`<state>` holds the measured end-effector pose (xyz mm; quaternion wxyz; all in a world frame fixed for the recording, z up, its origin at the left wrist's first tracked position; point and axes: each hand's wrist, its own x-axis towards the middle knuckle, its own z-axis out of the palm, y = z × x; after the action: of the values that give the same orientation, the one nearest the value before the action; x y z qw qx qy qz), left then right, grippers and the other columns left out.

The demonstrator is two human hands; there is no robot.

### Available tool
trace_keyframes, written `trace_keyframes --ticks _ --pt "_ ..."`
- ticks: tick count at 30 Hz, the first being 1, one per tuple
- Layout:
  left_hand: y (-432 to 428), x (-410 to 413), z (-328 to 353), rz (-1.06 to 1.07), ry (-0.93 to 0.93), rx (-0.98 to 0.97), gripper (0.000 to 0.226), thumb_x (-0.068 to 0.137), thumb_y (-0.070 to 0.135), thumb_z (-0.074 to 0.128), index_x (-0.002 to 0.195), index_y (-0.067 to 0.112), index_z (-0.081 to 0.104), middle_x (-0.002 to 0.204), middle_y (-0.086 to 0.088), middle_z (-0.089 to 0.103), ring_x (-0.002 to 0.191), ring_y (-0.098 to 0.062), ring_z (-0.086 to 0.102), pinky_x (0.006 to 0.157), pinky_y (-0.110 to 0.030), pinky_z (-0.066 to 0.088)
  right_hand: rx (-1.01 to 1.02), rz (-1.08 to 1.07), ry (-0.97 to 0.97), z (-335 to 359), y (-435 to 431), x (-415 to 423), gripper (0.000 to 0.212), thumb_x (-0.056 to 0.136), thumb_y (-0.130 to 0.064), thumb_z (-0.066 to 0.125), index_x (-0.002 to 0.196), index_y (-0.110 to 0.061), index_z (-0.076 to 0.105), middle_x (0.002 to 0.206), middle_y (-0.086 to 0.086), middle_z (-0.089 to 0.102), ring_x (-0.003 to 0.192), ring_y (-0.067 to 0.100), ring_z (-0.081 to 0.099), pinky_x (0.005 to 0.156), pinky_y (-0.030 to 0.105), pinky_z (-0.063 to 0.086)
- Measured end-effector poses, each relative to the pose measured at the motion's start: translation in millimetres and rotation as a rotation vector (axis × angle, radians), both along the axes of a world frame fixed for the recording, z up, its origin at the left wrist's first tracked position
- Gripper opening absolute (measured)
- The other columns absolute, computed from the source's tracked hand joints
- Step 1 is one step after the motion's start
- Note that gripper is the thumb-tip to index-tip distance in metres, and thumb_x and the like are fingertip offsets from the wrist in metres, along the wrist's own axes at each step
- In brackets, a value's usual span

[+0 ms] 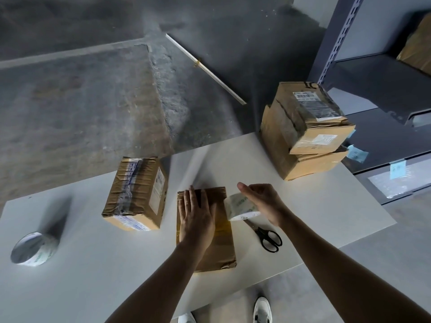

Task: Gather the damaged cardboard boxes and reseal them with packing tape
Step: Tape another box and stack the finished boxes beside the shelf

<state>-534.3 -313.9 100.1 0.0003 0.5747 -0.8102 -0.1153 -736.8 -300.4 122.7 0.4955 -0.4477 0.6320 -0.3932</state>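
Plainly the risk sits with the tape. The right hand [261, 201] has its grip curled round the tape roll [241, 207], just right of the flat cardboard box [219, 250] at the near middle of the bench [93, 264]. The left hand [197, 217] lies flat on that box, grip wide, fingers straight. If a strip comes off crooked or folds on itself, the seam would gape. The light box may also slide if the pressing hand lifts. Scissors [268, 237] lie just right of the box, below the roll — close enough to snag. A taped box [137, 194] stands to the left, a spare roll [32, 249] at the near left, and two stacked boxes [305, 131] at the far right beside a shelf [384, 78] — none blocks the work.
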Motion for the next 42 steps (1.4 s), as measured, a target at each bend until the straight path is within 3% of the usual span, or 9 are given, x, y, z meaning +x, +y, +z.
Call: trace_keyframes --ticks 6,11,15,19,24,32,35,37,42 --pt "-2.3 -10.4 -6.6 0.084 -0.034 0.033 0.079 0.090 0.061 -0.016 0.158 0.024 0.000 0.163 -0.017 -0.016 0.150 -0.038 -0.013 0.122 -0.054 -0.004 0.014 -0.031 -0.007 -5.5 -1.4 0.1 0.102 0.059 -0.086 0.067 0.067 0.013 0.042 0.062 0.013 0.056 0.068 0.030 0.062 0.065 0.034 0.047" --pt "-2.8 -12.4 -7.9 0.115 -0.050 0.061 0.078 0.088 0.064 -0.017 0.157 0.028 -0.007 0.162 -0.012 -0.021 0.149 -0.034 -0.017 0.122 -0.053 -0.007 -0.010 -0.057 0.145 -4.5 4.2 -10.8 0.060 0.084 -0.042 0.075 0.045 -0.011 0.041 0.040 -0.007 0.038 0.040 0.005 0.041 0.059 0.031 0.039" --pt "-4.6 -10.1 -7.7 0.120 -0.081 0.070 0.092 0.078 0.070 -0.024 0.158 0.028 -0.006 0.162 -0.012 -0.022 0.150 -0.034 -0.017 0.122 -0.052 -0.006 -0.003 -0.042 0.366 -8.4 6.9 -27.7 0.061 0.077 -0.056 0.074 0.048 -0.012 0.044 0.048 0.008 0.044 0.044 0.019 0.041 0.056 0.028 0.038" --pt "-7.1 -16.3 1.2 0.144 -0.060 0.150 0.102 0.075 0.087 -0.011 0.157 0.026 -0.010 0.162 -0.014 -0.024 0.149 -0.036 -0.018 0.120 -0.057 -0.009 0.023 -0.028 0.437 -9.7 7.5 -31.3 0.072 0.078 -0.057 0.073 0.055 0.008 0.051 0.053 0.023 0.052 0.052 0.037 0.052 0.052 0.027 0.037" --pt "-11.3 -28.2 12.5 0.128 -0.161 0.224 0.106 0.080 0.088 0.014 0.156 0.018 -0.012 0.161 -0.016 -0.023 0.148 -0.037 -0.022 0.115 -0.069 -0.006 0.052 0.046 0.516 -8.3 8.7 -29.1 0.060 0.082 -0.058 0.070 0.055 -0.009 0.050 0.054 0.001 0.055 0.052 0.014 0.058 0.050 0.021 0.039" --pt "-5.0 -18.7 36.9 0.232 -0.179 0.366 0.093 0.087 0.081 0.021 0.156 0.025 -0.005 0.165 -0.015 -0.007 0.151 -0.035 -0.008 0.114 -0.068 -0.003 -0.022 0.081 0.578 -7.7 -7.2 -18.0 0.062 0.077 -0.082 0.049 0.072 -0.020 0.052 0.079 0.000 0.060 0.081 0.022 0.064 0.075 0.037 0.052" --pt "-4.2 -17.3 39.1 0.196 -0.155 0.404 0.088 0.093 0.071 0.028 0.156 0.020 -0.005 0.164 -0.014 -0.010 0.151 -0.034 -0.011 0.113 -0.067 -0.005 -0.032 0.176 0.597 -13.4 -17.6 -9.1 0.037 0.096 -0.048 0.056 0.089 -0.012 0.063 0.087 0.001 0.056 0.087 0.025 0.059 0.071 0.030 0.046" --pt "-9.9 -16.6 41.0 0.070 -0.055 0.264 0.075 0.099 0.056 0.037 0.155 0.017 0.007 0.165 -0.012 0.000 0.152 -0.032 -0.002 0.117 -0.061 0.000 -0.065 0.227 0.609 -12.0 -22.0 -4.4 0.029 0.100 -0.033 0.053 0.107 -0.008 0.065 0.097 0.006 0.058 0.096 0.024 0.055 0.077 0.030 0.043" --pt "-41.3 -27.6 54.8 -0.184 0.364 0.312 0.030 0.102 0.023 0.050 0.132 0.021 0.056 0.138 0.001 0.056 0.130 -0.016 0.050 0.105 -0.029 0.044 -0.114 0.261 0.651 -10.8 -29.3 -2.9 0.028 0.097 -0.034 0.054 0.073 -0.019 0.051 0.080 -0.003 0.046 0.078 0.016 0.053 0.065 0.030 0.040"
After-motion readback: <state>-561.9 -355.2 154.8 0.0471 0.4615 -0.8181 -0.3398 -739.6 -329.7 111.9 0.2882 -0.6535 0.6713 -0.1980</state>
